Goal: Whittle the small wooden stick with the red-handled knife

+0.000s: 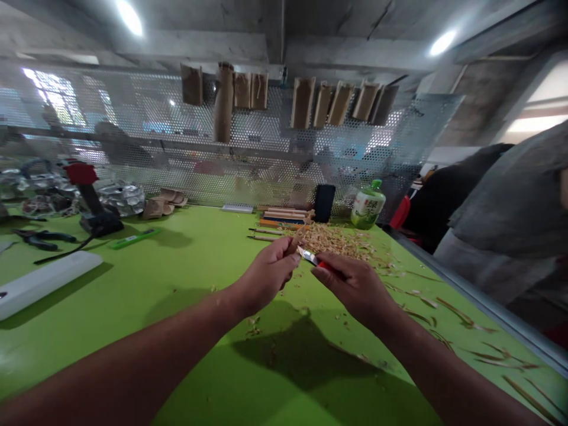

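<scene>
On the green workbench (186, 266), a pile of wood shavings (331, 239) lies at 12 o'clock. My left hand (266, 275) is closed around a thin wooden stick (298, 241), held above the bench. My right hand (350, 287) is closed on a red-handled craft knife (316, 260), its blade just beside the stick.

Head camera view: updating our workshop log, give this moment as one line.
left hand: holds wood stick | right hand: holds red knife | nearby: wood shavings on green table
</scene>
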### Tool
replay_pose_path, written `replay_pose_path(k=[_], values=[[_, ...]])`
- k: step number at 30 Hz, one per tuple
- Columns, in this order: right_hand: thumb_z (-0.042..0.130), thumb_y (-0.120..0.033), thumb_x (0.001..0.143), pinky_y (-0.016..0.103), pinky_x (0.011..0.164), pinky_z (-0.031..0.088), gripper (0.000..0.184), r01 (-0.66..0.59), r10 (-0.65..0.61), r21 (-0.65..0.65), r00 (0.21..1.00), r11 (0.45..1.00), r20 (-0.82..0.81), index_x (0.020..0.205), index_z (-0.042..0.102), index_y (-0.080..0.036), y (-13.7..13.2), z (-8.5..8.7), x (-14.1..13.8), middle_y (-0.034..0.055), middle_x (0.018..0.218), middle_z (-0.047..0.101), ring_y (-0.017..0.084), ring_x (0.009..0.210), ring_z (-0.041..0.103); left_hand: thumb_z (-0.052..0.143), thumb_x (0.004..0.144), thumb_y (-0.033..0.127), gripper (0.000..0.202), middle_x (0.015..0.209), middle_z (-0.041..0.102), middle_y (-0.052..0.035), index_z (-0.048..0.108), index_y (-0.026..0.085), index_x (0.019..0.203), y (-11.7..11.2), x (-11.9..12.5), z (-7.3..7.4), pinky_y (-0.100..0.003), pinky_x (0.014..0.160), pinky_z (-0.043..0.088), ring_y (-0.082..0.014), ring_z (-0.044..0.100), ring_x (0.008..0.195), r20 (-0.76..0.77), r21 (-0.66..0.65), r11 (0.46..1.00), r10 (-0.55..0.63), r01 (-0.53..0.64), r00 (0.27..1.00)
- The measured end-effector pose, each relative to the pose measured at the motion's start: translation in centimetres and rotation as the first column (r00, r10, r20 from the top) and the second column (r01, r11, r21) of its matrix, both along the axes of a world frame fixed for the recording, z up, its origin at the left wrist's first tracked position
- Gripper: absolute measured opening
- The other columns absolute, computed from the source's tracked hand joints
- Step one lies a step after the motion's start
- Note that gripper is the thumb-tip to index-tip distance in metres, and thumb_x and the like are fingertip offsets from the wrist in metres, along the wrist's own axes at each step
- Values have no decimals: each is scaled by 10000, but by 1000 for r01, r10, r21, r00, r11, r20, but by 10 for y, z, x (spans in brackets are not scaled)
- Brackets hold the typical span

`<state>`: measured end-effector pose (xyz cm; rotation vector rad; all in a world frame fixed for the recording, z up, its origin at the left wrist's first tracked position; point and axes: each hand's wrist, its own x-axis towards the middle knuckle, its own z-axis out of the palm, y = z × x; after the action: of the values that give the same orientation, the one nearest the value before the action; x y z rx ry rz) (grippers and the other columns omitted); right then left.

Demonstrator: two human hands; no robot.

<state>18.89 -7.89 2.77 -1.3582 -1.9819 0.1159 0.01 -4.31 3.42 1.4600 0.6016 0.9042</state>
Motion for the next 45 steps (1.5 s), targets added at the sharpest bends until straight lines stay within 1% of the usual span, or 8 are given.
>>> replay_pose_path(k=[5,15,24,29,34,38,41,45], values=[[528,-450,895,292,653,491,331,34,-35,59,999,998,20,1039,702,-209,1,-5,2,63,882,725,191,749,655,650,788,312,338,741,429,39,502,156,1050,-4,1,3,-202,559,329,-87,385,634,-93,164,986,42,-27,995],[521,-438,902,345,710,525,363,113,-142,205,981,972,133,1093,692,-181,-6,-7,-5,100,960,737,233,831,687,535,869,363,218,712,460,30,557,160,943,-6,5,3,-235,583,321,-112,388,651,-212,343,914,299,-215,931],[529,-416,902,290,639,495,326,157,-238,349,950,924,202,1081,691,-197,-11,-8,-7,77,949,738,214,786,690,546,856,304,146,658,415,47,532,162,827,-12,6,8,-226,561,305,-96,342,607,-200,320,913,325,-252,924],[537,-409,899,284,605,469,317,167,-276,416,937,894,215,1075,693,-196,-14,-7,-10,76,931,738,213,761,686,532,863,350,264,624,353,55,414,185,694,-12,6,3,-228,523,267,-91,295,577,-217,302,902,380,-308,899],[541,-407,898,289,635,464,317,145,-230,354,949,924,214,1100,686,-211,-9,-6,-5,76,942,733,217,797,677,511,876,398,263,639,387,44,455,180,742,-9,5,0,-226,518,263,-97,323,586,-232,292,918,341,-269,911],[545,-439,892,279,650,465,326,64,-79,164,993,984,87,1077,685,-209,-1,-8,1,64,924,724,188,758,654,487,895,346,179,617,390,52,484,182,823,-10,3,6,-218,518,273,-91,320,551,-188,197,965,209,-172,960],[531,-455,895,271,643,448,329,26,-25,53,1000,998,-10,1039,674,-197,2,-6,2,52,878,703,168,724,620,487,897,309,134,605,381,61,471,187,845,-10,3,8,-207,504,274,-78,313,520,-164,157,979,155,-129,974],[477,-490,908,253,562,388,346,-25,23,-34,999,999,-41,841,627,-185,3,0,1,17,694,608,141,619,536,506,893,319,153,591,338,80,441,192,836,-5,3,5,-183,457,257,-57,277,474,-136,101,992,95,-81,986]])
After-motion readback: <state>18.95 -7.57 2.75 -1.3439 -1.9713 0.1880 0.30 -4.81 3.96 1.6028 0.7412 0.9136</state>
